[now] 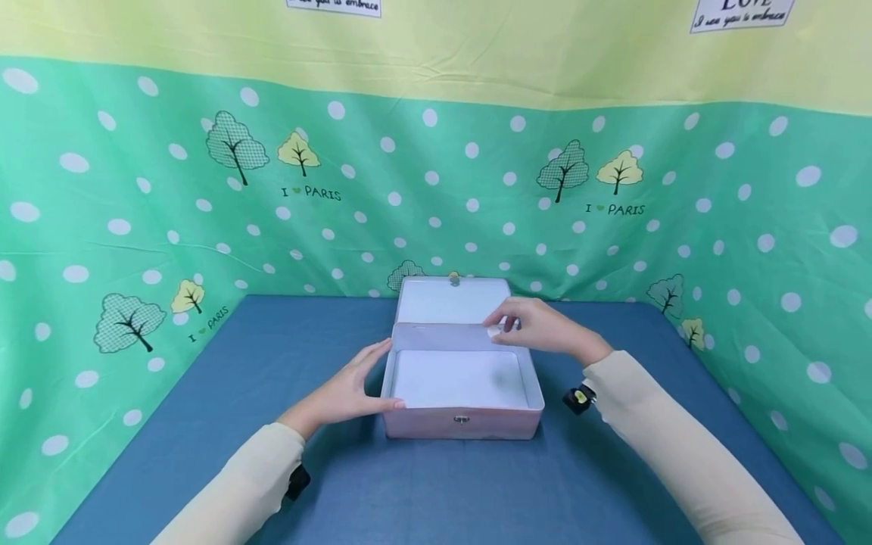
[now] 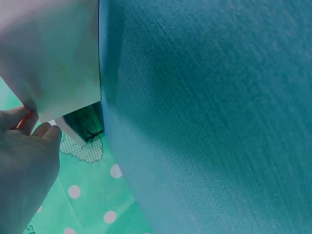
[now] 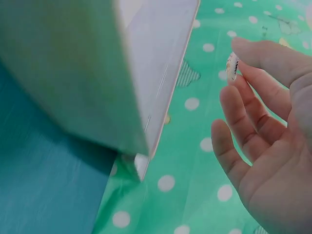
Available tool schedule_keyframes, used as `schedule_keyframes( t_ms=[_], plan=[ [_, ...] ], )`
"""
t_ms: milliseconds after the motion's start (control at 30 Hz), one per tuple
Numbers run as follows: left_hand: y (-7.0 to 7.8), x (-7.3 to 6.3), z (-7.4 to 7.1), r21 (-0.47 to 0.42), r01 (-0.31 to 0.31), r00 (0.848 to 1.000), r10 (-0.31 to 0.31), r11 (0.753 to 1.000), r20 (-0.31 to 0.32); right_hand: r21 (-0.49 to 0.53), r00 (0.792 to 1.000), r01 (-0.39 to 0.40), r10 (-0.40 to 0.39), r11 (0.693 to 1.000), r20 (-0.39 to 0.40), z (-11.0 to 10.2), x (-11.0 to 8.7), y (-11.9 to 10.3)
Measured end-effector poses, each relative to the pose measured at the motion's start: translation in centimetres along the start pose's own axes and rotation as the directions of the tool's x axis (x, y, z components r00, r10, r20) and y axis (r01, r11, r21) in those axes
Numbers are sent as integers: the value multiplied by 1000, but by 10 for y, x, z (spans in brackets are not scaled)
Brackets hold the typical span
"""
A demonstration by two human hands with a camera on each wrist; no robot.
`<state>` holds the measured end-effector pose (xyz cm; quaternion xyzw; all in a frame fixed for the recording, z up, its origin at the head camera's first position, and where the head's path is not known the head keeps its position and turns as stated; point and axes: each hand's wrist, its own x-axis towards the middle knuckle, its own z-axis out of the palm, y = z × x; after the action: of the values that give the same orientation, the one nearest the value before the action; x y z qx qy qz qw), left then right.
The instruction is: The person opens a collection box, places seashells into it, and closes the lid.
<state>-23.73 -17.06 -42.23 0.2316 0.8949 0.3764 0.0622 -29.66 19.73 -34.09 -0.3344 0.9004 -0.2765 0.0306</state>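
Note:
A pink lidded box (image 1: 462, 422) with a small metal clasp stands on the table, its hinged lid (image 1: 450, 300) tipped back and its pale interior showing. My left hand (image 1: 344, 390) holds the box's left side, thumb at the front left corner and fingers spread toward the back; in the left wrist view, fingertips touch the box's edge. Above the box's back right part, my right hand (image 1: 538, 327) pinches a small white piece (image 3: 232, 67) with dark and coloured print between thumb and fingers. The piece looks thin from the side; its kind is unclear.
A blue cloth (image 1: 436, 492) covers the table. Behind and beside it hangs a green dotted curtain (image 1: 470, 174) with printed trees, close to the lid's back. A small black device (image 1: 579, 399) is worn on the right wrist, another on the left.

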Motion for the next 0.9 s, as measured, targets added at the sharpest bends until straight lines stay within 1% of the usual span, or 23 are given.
schedule_keyframes(
  t_ms=[133, 300, 367, 500, 600, 733, 900],
  plan=[
    [1, 0, -1, -7, 8, 1000, -7, 1000, 6, 18, 999, 15, -16, 1000, 48, 6, 17, -6],
    [0, -1, -1, -14, 23, 1000, -23, 1000, 5, 11, 994, 60, -60, 998, 92, 17, 38, -13],
    [0, -1, 0, -11, 27, 1000, -27, 1000, 4, 15, 992, 57, -58, 998, 111, 22, 46, -15],
    [1, -1, -1, -8, 39, 999, -39, 999, 4, 23, 990, 6, -10, 1000, 143, 36, 61, -19],
    [1, -1, 0, -7, 47, 999, -47, 999, 7, 34, 984, -11, 4, 999, 176, 46, 70, -21],
    [2, 0, 0, -8, 49, 999, -49, 999, 13, 38, 976, 2, -10, 999, 217, 59, 79, -22],
    [2, 0, 0, -9, 42, 999, -42, 999, 9, 41, 970, 5, -15, 999, 243, 73, 89, -21]
  ],
)
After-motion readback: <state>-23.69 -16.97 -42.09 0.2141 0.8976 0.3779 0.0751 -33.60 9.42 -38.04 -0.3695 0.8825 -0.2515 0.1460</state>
